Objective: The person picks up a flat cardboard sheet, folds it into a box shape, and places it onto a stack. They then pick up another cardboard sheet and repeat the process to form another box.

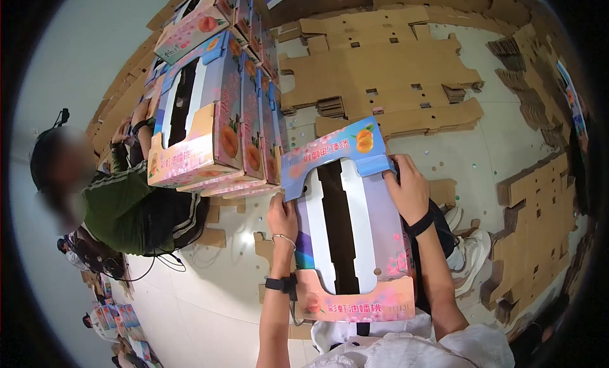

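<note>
A printed cardboard fruit box (pixel 387 232) is between my hands, close to my lap. It is pink, blue and lilac with peach pictures and Chinese lettering. White inner flaps leave a long dark gap along its top. My left hand (pixel 282 217) grips the box's left side near the far corner, fingers partly hidden behind the wall. On the right side, my right hand (pixel 408 189) clasps the far corner beside the blue end panel, its thumb on the outside.
Matching boxes (pixel 216 124) stand stacked at upper left, beside a seated person in a green top (pixel 130 206). Flat brown cardboard sheets (pixel 361 57) lie in piles ahead, with more sheets (pixel 536 222) at right. Small round scraps dot the pale floor (pixel 184 304). Other people and boxes appear far left.
</note>
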{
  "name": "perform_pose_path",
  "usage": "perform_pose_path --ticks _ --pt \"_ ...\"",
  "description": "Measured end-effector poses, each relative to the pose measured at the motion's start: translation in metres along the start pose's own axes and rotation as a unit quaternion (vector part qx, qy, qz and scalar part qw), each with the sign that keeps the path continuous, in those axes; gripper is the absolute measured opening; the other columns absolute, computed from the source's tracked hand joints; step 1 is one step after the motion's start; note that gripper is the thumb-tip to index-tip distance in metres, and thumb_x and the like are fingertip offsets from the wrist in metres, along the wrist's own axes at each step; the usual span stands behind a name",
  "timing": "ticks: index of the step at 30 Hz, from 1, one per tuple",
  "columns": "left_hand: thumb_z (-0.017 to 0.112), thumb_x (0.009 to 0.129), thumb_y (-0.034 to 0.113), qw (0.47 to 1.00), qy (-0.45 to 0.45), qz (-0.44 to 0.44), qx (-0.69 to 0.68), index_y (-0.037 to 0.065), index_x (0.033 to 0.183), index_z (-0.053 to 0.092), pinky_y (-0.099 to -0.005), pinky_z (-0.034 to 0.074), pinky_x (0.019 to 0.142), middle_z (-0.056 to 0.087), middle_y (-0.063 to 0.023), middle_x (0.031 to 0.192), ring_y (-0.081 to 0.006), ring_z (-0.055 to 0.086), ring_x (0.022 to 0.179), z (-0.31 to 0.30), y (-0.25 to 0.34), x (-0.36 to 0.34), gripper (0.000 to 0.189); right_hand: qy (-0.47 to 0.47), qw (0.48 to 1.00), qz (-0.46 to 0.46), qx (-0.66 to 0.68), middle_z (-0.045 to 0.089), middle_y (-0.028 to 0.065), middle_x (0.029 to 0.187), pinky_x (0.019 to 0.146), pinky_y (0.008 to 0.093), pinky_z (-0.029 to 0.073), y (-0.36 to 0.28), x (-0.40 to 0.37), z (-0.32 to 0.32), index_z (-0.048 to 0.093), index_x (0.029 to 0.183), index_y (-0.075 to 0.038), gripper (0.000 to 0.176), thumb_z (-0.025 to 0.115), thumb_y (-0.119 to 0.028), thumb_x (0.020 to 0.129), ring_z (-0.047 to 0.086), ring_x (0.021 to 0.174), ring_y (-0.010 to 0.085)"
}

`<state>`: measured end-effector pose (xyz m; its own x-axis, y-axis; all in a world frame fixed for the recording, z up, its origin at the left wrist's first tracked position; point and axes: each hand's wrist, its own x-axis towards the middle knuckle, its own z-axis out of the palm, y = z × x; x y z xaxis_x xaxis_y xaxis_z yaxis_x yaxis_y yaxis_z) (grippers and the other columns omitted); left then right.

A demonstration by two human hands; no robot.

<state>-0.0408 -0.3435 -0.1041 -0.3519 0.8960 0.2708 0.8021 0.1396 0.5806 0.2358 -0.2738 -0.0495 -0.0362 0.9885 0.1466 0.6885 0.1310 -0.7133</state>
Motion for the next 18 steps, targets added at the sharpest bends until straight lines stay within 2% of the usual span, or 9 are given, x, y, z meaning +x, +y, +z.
perform_pose_path --ticks 2,13,15,17,18 --pt "0.055 0.08 0.0 0.999 0.0 -0.002 -0.035 -0.004 0.086 0.051 -0.0468 0.042 0.066 0.055 -0.0245 0.083 -0.0452 0.053 0.078 -0.001 0.0 0.001 0.008 0.001 1.0 0.0 -0.007 0.059 0.0164 0.105 0.073 0.0433 0.049 0.007 0.0 0.005 0.053 0.106 0.0 0.031 0.055 -0.02 0.082 0.06 0.089 0.037" --pt "0.052 0.083 0.007 0.995 -0.036 -0.043 0.084 -0.003 0.084 0.054 -0.0518 0.042 0.061 0.058 -0.0284 0.073 -0.0464 0.056 0.07 -0.013 0.014 0.006 0.011 0.0 1.0 0.002 -0.003 0.06 0.0172 0.103 0.071 0.0442 0.049 0.022 0.001 0.01 0.055 0.104 -0.001 0.031 0.055 -0.022 0.082 0.06 0.087 0.0372" --pt "0.052 0.083 0.007 0.994 -0.038 -0.053 0.084 -0.003 0.086 0.053 -0.0517 0.042 0.061 0.058 -0.028 0.072 -0.0459 0.056 0.069 -0.014 0.01 0.006 0.011 0.004 1.0 -0.01 0.018 0.062 0.0169 0.096 0.07 0.0443 0.049 0.02 0.002 0.008 0.057 0.099 -0.001 0.028 0.055 -0.023 0.082 0.06 0.084 0.037" --pt "0.054 0.085 0.005 0.998 0.033 -0.051 0.03 -0.003 0.083 0.047 -0.0462 0.042 0.054 0.056 -0.0266 0.066 -0.043 0.057 0.063 -0.013 0.004 0.008 0.011 -0.015 1.0 -0.002 0.017 0.063 0.0172 0.093 0.069 0.0442 0.049 0.019 0.008 0.007 0.058 0.097 0.0 0.028 0.055 -0.025 0.083 0.061 0.082 0.037" --pt "0.054 0.085 0.005 0.998 0.031 -0.05 0.03 -0.003 0.083 0.047 -0.0462 0.042 0.054 0.056 -0.0266 0.066 -0.043 0.057 0.063 -0.016 0.006 0.011 0.011 -0.037 0.999 0.005 0.016 0.064 0.0175 0.09 0.067 0.0441 0.05 0.019 0.009 0.007 0.059 0.095 0.001 0.029 0.055 -0.026 0.084 0.062 0.08 0.0371"
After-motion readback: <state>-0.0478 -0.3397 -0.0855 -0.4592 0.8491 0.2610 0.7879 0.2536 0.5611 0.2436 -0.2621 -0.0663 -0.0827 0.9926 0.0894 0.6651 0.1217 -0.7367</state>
